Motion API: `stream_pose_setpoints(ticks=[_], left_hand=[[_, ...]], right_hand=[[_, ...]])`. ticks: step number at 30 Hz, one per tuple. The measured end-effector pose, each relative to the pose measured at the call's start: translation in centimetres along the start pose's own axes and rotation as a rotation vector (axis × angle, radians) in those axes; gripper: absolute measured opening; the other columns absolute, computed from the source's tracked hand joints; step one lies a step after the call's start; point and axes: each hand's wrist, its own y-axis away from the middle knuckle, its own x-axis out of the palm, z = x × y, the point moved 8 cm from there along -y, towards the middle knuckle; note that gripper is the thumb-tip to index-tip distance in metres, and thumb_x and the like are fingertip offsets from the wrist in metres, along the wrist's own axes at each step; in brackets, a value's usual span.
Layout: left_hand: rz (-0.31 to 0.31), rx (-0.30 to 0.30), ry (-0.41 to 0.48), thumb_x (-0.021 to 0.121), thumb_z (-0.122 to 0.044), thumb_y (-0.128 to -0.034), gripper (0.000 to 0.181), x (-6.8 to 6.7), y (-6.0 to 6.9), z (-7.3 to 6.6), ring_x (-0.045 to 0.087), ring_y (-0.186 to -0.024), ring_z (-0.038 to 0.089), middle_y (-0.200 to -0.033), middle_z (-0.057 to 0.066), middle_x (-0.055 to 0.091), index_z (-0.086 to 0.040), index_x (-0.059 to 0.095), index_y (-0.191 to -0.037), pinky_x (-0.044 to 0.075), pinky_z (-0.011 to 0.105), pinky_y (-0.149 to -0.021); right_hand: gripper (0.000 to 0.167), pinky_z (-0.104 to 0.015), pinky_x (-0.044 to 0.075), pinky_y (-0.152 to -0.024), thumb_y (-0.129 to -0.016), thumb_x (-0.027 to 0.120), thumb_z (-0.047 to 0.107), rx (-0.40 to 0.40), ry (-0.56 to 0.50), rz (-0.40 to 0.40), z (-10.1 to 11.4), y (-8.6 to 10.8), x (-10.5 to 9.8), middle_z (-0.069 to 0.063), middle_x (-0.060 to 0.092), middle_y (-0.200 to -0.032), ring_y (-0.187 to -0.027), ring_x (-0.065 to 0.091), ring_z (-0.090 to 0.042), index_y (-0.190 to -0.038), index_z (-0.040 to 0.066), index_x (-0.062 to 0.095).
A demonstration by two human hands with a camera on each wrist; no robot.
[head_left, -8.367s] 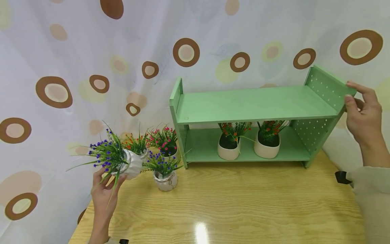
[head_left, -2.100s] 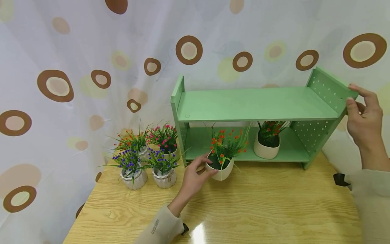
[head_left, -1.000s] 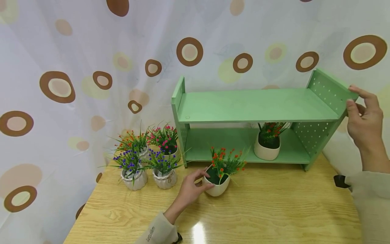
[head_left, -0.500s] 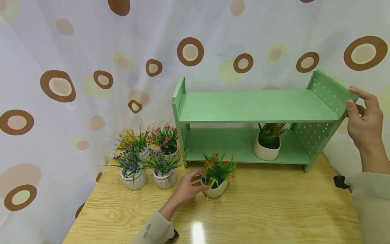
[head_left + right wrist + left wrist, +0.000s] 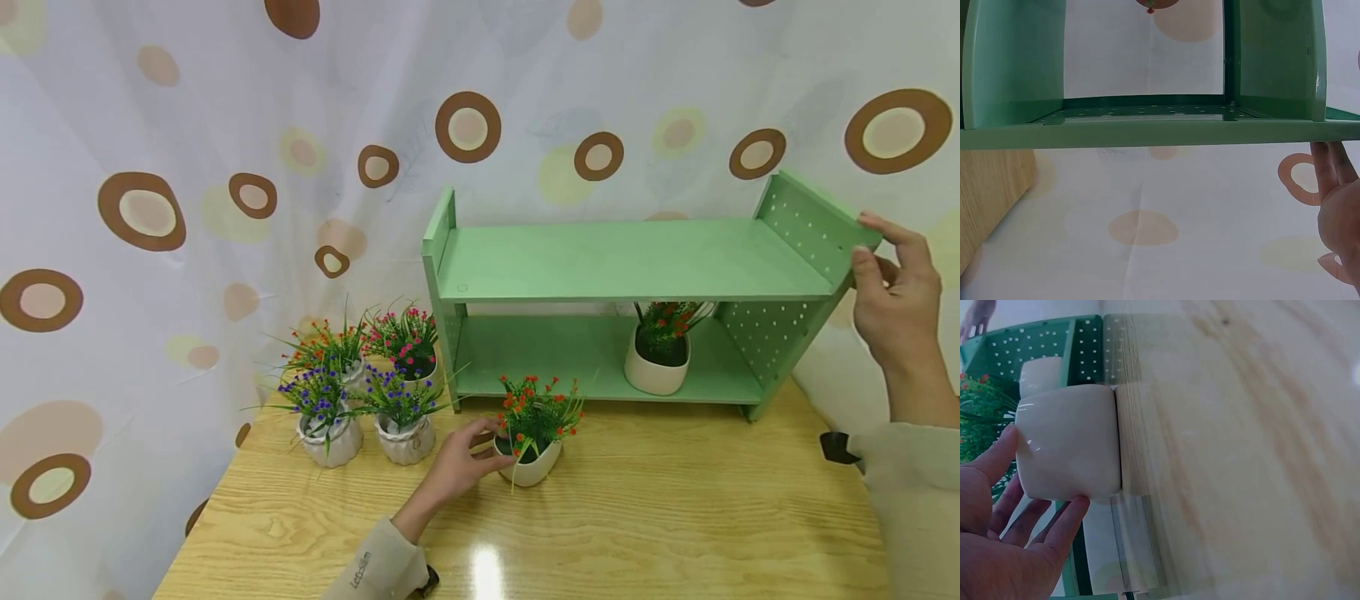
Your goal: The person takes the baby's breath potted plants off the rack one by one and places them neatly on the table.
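My left hand [image 5: 455,462] holds a potted artificial plant with red-orange flowers by the left side of its cream pot [image 5: 531,472]. The pot stands on the wooden table in front of a green two-tier shelf [image 5: 622,258]. In the left wrist view, the thumb is at the rim of the pot [image 5: 1069,444] and the fingertips touch its side. My right hand [image 5: 900,308] grips the upper front corner of the shelf's right side panel, thumb in front. A second cream pot with red flowers [image 5: 657,369] sits on the lower tier, its plant partly hidden by the upper board.
Left of the shelf, several potted plants stand close together: two with purple flowers [image 5: 330,440] [image 5: 406,442] in front, one orange [image 5: 327,346] and one pink [image 5: 405,337] behind. A patterned curtain [image 5: 525,75] hangs behind. The table [image 5: 675,508] extends in front of the shelf.
The purple-flowered pot once in my left hand now stands with the left group. That hand then brought a red-flowered pot from the lower tier forward onto the table. My right hand stays put.
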Motion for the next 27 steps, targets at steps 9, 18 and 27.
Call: stream_pose_setpoints(ticks=[9,18,27], left_hand=[[-0.002,0.003,-0.005,0.08,-0.016,-0.0922,0.03,0.1,-0.1,0.1,0.057,-0.135,0.04,-0.143,0.016,0.059,-0.007,0.066,-0.116,0.053,0.049,-0.108],[-0.017,0.05,-0.07,0.077,-0.02,-0.0953,0.045,-1.0,0.3,-3.1,0.052,-0.14,0.038,-0.15,0.013,0.055,-0.011,0.061,-0.137,0.047,0.053,-0.114],[-0.078,0.28,-0.225,0.076,-0.011,-0.0951,0.046,-4.6,0.6,-12.0,0.059,-0.135,0.029,-0.156,0.004,0.053,-0.015,0.061,-0.138,0.055,0.037,-0.107]], right_hand=[[0.045,-0.012,0.045,-0.106,-0.113,0.039,0.027,0.005,0.003,0.007,0.0,0.1,0.0,0.021,0.032,-0.161,-0.13,0.052,0.0,-0.156,0.041,0.04],[0.045,-0.007,0.046,-0.1,-0.112,0.042,0.026,0.0,-0.03,-0.005,-0.2,-0.1,0.0,0.021,0.035,-0.16,-0.128,0.054,0.0,-0.154,0.038,0.044],[0.044,-0.01,0.046,-0.103,-0.112,0.043,0.026,-0.016,-0.031,-0.013,0.0,-0.2,0.0,0.021,0.035,-0.16,-0.129,0.054,0.0,-0.154,0.038,0.045]])
